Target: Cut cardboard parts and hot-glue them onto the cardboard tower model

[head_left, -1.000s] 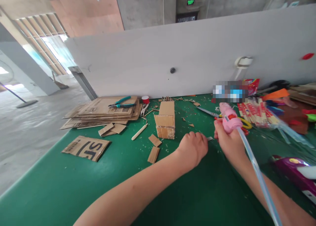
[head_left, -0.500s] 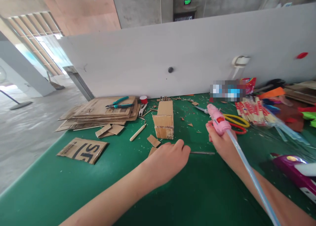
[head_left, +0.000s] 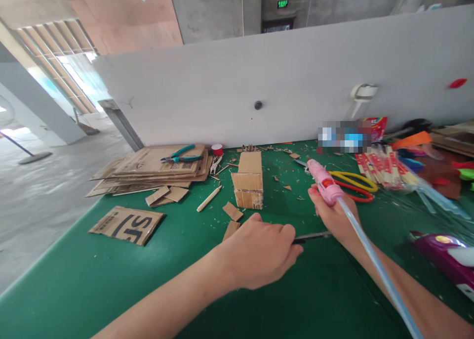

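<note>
My right hand (head_left: pixel 335 213) is closed around a pink hot glue gun (head_left: pixel 326 183). A long translucent glue stick (head_left: pixel 370 255) runs out of its back toward me. My left hand (head_left: pixel 264 250) grips one end of a slim dark metal tool (head_left: pixel 313 236), whose exact kind I cannot make out. The tool's far end points right, toward my right wrist. Just beyond my left hand stands a small cardboard box shape (head_left: pixel 249 183) with an upright flap at its front. Two small cardboard pieces (head_left: pixel 232 211) lie beside it, one partly behind my left hand.
Stacked cardboard sheets (head_left: pixel 148 166) carry teal-handled pliers (head_left: pixel 181 156). A printed cardboard piece (head_left: pixel 128 224) lies at left, near a wooden stick (head_left: pixel 209 198). To the right are scissors with yellow and red handles (head_left: pixel 355 181), packaged sticks (head_left: pixel 381 166) and a purple device (head_left: pixel 440 252).
My left hand has lifted the slim metal tool off the green table and shifted slightly right. My right hand still holds the glue gun, almost in place.
</note>
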The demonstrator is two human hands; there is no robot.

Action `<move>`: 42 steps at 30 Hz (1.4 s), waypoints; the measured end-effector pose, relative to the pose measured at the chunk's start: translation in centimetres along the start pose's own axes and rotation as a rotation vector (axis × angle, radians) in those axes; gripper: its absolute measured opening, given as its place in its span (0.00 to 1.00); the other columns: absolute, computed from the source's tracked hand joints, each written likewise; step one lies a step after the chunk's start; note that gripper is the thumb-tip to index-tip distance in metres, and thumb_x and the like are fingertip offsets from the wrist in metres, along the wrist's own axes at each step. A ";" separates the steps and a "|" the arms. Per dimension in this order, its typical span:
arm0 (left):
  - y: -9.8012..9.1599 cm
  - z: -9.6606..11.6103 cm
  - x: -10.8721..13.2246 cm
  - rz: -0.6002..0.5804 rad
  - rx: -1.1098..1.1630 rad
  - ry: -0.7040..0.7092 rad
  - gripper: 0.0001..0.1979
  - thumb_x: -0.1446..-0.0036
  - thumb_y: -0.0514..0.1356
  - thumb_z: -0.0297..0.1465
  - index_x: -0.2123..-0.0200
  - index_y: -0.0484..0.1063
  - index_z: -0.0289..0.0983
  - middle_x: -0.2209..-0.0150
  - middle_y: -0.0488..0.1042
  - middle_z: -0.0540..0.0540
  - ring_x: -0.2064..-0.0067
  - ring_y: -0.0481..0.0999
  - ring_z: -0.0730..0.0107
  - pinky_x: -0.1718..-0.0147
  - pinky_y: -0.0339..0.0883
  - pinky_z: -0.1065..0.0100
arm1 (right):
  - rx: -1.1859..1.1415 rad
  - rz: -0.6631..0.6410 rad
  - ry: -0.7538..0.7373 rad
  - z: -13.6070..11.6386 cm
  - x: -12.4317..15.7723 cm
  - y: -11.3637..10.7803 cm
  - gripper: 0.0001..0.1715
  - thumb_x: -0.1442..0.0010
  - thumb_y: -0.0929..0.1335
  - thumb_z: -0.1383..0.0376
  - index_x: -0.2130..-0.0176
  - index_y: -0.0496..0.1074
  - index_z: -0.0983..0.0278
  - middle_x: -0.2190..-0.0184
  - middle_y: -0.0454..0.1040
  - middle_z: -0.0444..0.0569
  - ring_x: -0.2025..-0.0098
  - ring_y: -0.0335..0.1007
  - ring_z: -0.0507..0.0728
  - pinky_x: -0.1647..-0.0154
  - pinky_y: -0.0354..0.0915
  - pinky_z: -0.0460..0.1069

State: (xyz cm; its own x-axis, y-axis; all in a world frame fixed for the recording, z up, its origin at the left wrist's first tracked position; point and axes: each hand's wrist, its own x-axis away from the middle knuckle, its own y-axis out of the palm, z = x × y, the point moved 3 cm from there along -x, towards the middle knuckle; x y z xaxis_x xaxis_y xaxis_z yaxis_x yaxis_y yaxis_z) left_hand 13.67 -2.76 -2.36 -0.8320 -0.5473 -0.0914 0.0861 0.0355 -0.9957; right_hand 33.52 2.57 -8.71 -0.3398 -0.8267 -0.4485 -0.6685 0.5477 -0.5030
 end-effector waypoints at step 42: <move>-8.8 -11.6 5.4 0.756 0.165 -0.321 0.18 0.36 0.45 0.43 0.73 0.61 0.39 0.80 0.58 0.53 0.78 0.58 0.74 0.77 0.52 0.69 | 0.082 -0.147 -0.095 0.1 0.5 1.0 0.20 0.43 0.63 0.48 0.64 0.70 0.61 0.81 0.70 0.43 0.81 0.66 0.54 0.77 0.60 0.48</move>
State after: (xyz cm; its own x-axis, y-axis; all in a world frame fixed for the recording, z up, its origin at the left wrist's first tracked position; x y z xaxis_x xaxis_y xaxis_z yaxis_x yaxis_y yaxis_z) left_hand 2.09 3.70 5.66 -0.3241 -0.6374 -0.6990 0.6579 0.3791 -0.6507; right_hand 32.71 2.68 -9.50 -0.1759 -0.8846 -0.4319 -0.6487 0.4342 -0.6251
